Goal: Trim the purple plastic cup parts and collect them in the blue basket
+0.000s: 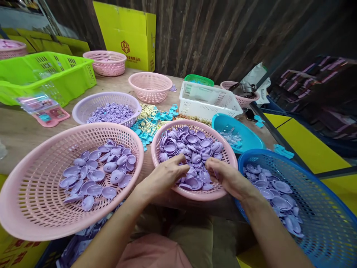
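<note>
Head view: our left hand (167,173) and right hand (225,176), fingers curled narrow, pinch purple shells (192,143) in the middle basket (228,156); shells seem light, stiff, slick—grip rims.

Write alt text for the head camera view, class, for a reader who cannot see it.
Both hands, left hand and right hand, reach into a middle pink basket of small purple plastic shells. A larger pink basket at left and a blue basket at right hold similar pieces.

Middle basket (225,149) between two baskets (33,193) (329,208); both hands (164,175) (227,178) in it
</note>
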A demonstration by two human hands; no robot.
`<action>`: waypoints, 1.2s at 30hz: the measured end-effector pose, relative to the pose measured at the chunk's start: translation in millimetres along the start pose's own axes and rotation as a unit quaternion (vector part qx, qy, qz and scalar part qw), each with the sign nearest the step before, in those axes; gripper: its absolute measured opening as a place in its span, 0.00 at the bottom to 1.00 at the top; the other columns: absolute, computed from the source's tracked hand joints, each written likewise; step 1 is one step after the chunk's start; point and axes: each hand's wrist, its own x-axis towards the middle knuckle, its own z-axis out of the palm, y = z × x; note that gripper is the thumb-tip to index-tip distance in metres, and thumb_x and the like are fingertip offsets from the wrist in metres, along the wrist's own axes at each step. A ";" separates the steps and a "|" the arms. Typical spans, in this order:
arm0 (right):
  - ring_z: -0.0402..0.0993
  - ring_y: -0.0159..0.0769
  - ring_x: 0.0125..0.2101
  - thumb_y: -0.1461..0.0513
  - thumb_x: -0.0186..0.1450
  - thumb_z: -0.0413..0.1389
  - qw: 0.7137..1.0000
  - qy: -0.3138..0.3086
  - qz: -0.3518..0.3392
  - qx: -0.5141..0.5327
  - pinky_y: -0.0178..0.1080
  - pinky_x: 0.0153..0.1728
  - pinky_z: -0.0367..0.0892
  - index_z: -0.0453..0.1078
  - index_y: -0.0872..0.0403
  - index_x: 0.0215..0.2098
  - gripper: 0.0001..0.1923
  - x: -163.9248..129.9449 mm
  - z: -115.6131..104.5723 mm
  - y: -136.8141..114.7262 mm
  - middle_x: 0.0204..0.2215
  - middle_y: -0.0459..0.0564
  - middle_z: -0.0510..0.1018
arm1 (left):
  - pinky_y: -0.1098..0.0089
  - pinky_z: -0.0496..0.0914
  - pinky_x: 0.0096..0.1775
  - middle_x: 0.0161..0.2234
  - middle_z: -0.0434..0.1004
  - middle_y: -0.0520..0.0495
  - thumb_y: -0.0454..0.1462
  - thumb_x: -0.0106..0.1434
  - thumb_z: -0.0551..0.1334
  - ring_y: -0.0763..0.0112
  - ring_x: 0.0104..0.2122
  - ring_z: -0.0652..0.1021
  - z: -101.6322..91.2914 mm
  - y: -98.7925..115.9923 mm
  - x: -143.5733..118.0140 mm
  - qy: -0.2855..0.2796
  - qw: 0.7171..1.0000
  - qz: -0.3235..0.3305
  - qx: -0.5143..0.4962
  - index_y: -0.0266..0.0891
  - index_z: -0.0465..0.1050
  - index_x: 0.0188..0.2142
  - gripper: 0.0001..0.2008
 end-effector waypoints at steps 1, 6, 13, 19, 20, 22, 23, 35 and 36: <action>0.55 0.26 0.21 0.55 0.55 0.53 0.996 -0.008 -0.016 -0.086 0.30 0.21 0.52 0.62 0.54 0.24 0.11 0.9 3.0 1.5 0.21 0.41 0.62 | 0.75 0.62 0.34 0.37 0.64 0.48 0.31 0.62 0.52 0.75 0.32 0.68 0.3 -1.6 -2.7 0.007 1.000 -0.002 0.001 0.36 0.64 0.29 0.06; 0.63 0.30 0.25 0.61 0.52 0.56 0.891 -0.053 -0.046 -0.449 0.31 0.26 0.52 0.68 0.53 0.32 0.09 6.3 24.3 6.3 0.24 0.43 0.70 | 0.74 0.63 0.35 0.33 0.66 0.49 0.33 0.61 0.53 0.74 0.31 0.69 2.6 -5.0 -5.3 0.075 0.995 -0.065 -0.010 0.37 0.64 0.30 0.05; 0.70 0.37 0.28 0.63 0.52 0.54 0.787 -0.091 -0.013 -0.610 0.32 0.23 0.52 0.72 0.53 0.32 0.09 12.3 43.1 -0.4 0.26 0.50 0.74 | 0.75 0.63 0.31 0.27 0.72 0.50 0.32 0.55 0.55 0.74 0.28 0.72 15.4 -6.4 9.5 0.137 0.975 -0.175 0.016 0.37 0.64 0.21 0.07; 0.72 0.40 0.32 0.65 0.55 0.51 0.762 -0.059 -0.030 -0.645 0.34 0.26 0.57 0.72 0.54 0.32 0.10 13.9 39.5 5.6 0.29 0.53 0.76 | 0.68 0.66 0.30 0.29 0.75 0.44 0.35 0.56 0.54 0.62 0.30 0.75 18.5 -2.9 23.7 -0.028 0.958 -0.247 0.140 0.36 0.66 0.38 0.10; 0.72 0.41 0.33 0.64 0.55 0.51 0.758 -0.059 -0.026 -0.649 0.34 0.27 0.58 0.72 0.54 0.33 0.10 13.8 39.5 5.4 0.30 0.54 0.77 | 0.67 0.67 0.30 0.30 0.75 0.42 0.35 0.56 0.53 0.60 0.31 0.76 19.1 -0.8 26.3 -0.057 0.959 -0.234 0.151 0.35 0.64 0.43 0.14; 0.73 0.42 0.34 0.63 0.55 0.53 0.747 -0.063 -0.019 -0.661 0.35 0.29 0.60 0.72 0.55 0.34 0.10 13.5 40.5 4.3 0.31 0.56 0.77 | 0.65 0.68 0.31 0.31 0.76 0.39 0.33 0.57 0.52 0.57 0.33 0.76 20.7 3.1 31.4 -0.105 0.961 -0.199 0.158 0.33 0.63 0.46 0.16; 0.73 0.42 0.34 0.64 0.55 0.53 0.741 -0.064 -0.020 -0.668 0.35 0.29 0.60 0.72 0.56 0.34 0.10 13.4 41.1 3.7 0.32 0.57 0.77 | 0.64 0.69 0.32 0.32 0.76 0.38 0.33 0.58 0.51 0.57 0.34 0.77 21.3 4.5 33.7 -0.123 0.962 -0.186 0.158 0.33 0.65 0.44 0.14; 0.70 0.35 0.28 0.66 0.55 0.47 0.772 0.050 -0.058 -0.631 0.33 0.27 0.54 0.69 0.54 0.24 0.09 -9.0 13.5 5.9 0.25 0.50 0.76 | 0.62 0.70 0.35 0.34 0.76 0.35 0.38 0.57 0.55 0.54 0.37 0.76 19.2 3.6 42.3 -0.209 0.959 -0.142 0.126 0.34 0.74 0.36 0.13; 0.69 0.34 0.28 0.65 0.55 0.46 0.781 0.077 -0.065 -0.617 0.33 0.27 0.54 0.67 0.54 0.23 0.09 -12.7 10.6 6.5 0.25 0.49 0.75 | 0.63 0.70 0.35 0.34 0.76 0.35 0.36 0.56 0.55 0.54 0.37 0.76 19.7 3.3 42.8 -0.211 0.959 -0.142 0.127 0.33 0.74 0.35 0.12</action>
